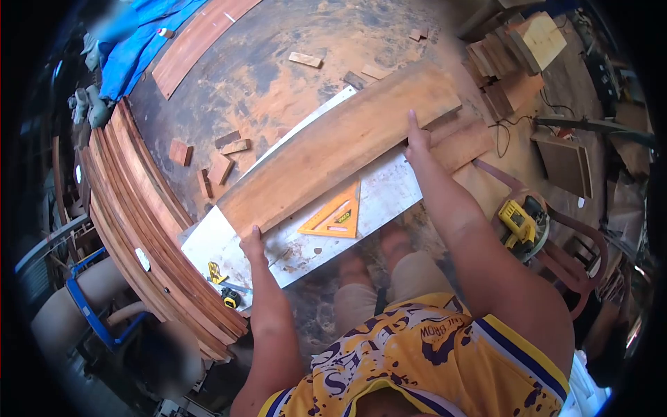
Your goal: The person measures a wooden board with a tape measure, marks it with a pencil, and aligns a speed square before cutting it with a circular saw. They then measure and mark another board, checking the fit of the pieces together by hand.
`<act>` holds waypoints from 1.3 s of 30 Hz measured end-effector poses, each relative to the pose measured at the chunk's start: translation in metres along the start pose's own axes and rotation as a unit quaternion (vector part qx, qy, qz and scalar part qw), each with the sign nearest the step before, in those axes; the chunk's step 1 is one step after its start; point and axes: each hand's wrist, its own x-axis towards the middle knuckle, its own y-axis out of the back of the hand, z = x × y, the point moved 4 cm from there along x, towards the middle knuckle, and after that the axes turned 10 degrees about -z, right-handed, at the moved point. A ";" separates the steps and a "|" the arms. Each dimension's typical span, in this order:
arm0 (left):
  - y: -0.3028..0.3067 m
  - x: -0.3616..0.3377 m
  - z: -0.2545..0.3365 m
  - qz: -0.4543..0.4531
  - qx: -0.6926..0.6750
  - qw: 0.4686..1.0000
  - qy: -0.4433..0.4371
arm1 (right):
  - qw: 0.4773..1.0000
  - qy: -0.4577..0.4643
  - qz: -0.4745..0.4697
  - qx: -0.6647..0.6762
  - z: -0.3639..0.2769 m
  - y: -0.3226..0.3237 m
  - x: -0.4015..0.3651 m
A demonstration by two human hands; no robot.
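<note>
A long wooden board (333,149) lies at a slant over the white worktop (389,187), held at its near edge by both hands. My left hand (253,244) is closed on the board's left end, with the thumb on top. Farther right along the same edge, my right hand (417,141) grips it, thumb on the upper face and the other fingers hidden below. An orange triangular speed square (335,214) rests on the worktop between my arms. Another piece of wood (462,144) shows partly beneath the board's right end.
A tape measure (231,297) sits at the worktop's left corner. Long planks (149,236) are stacked at left. To the right are a yellow circular saw (517,222), a reddish chair frame (590,254) and stacked wood blocks (511,55). Offcuts (221,168) lie on the sawdust-covered floor.
</note>
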 end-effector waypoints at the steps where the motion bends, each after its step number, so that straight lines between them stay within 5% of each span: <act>1: -0.004 -0.005 0.004 -0.001 0.069 0.996 -0.055 | 0.999 0.032 0.023 -0.023 -0.006 -0.001 0.007; 4: -0.028 -0.041 0.023 0.001 0.214 0.976 -0.046 | 1.000 0.008 0.005 -0.004 -0.053 0.002 0.017; 9: -0.073 -0.039 0.020 -0.069 0.241 0.967 -0.054 | 0.998 0.061 0.010 0.013 -0.082 0.043 0.096; 13: -0.084 -0.023 0.012 -0.124 0.215 0.966 -0.068 | 0.996 0.005 -0.089 0.006 -0.055 0.067 0.162; 16: -0.070 0.010 -0.017 -0.129 0.155 0.972 -0.119 | 0.992 -0.013 -0.073 -0.101 -0.102 0.049 0.077; 17: -0.073 -0.002 0.004 -0.072 0.291 0.938 -0.172 | 0.966 -0.012 -0.067 -0.248 -0.145 0.041 0.023; 18: -0.072 0.015 -0.005 -0.040 0.267 0.939 -0.215 | 0.946 0.142 -0.034 -0.290 -0.129 0.046 0.037; 19: -0.088 -0.033 0.043 -0.047 0.300 0.914 -0.270 | 0.941 0.125 -0.058 -0.310 -0.099 0.054 0.069; 21: -0.096 -0.039 0.060 -0.031 0.471 0.817 -0.331 | 0.902 0.096 -0.050 -0.418 -0.122 0.053 -0.004; 22: -0.108 -0.066 0.085 -0.031 0.446 0.850 -0.279 | 0.890 0.117 -0.048 -0.438 -0.108 0.059 -0.010; 25: -0.122 -0.059 0.101 -0.076 0.440 0.841 -0.307 | 0.888 0.154 -0.106 -0.420 -0.047 0.093 -0.011; 28: -0.128 -0.050 0.094 -0.109 0.467 0.846 -0.234 | 0.896 0.139 -0.202 -0.369 -0.015 0.139 -0.028; 30: -0.134 -0.057 0.095 -0.111 0.517 0.828 -0.188 | 0.797 -0.043 -0.266 -0.541 0.029 0.172 -0.026; 32: -0.133 -0.054 0.093 -0.125 0.525 0.821 -0.188 | 0.675 0.208 -0.277 -0.651 0.076 0.204 -0.035; 34: -0.134 -0.047 0.088 -0.133 0.567 0.794 -0.175 | 0.758 0.082 -0.269 -0.589 0.012 0.192 -0.085; 35: -0.132 -0.047 0.088 -0.133 0.571 0.790 -0.180 | 0.853 0.017 -0.234 -0.467 0.004 0.194 -0.096; 39: -0.137 -0.048 0.095 -0.134 0.581 0.780 -0.190 | 0.857 0.001 -0.187 -0.479 -0.013 0.189 -0.075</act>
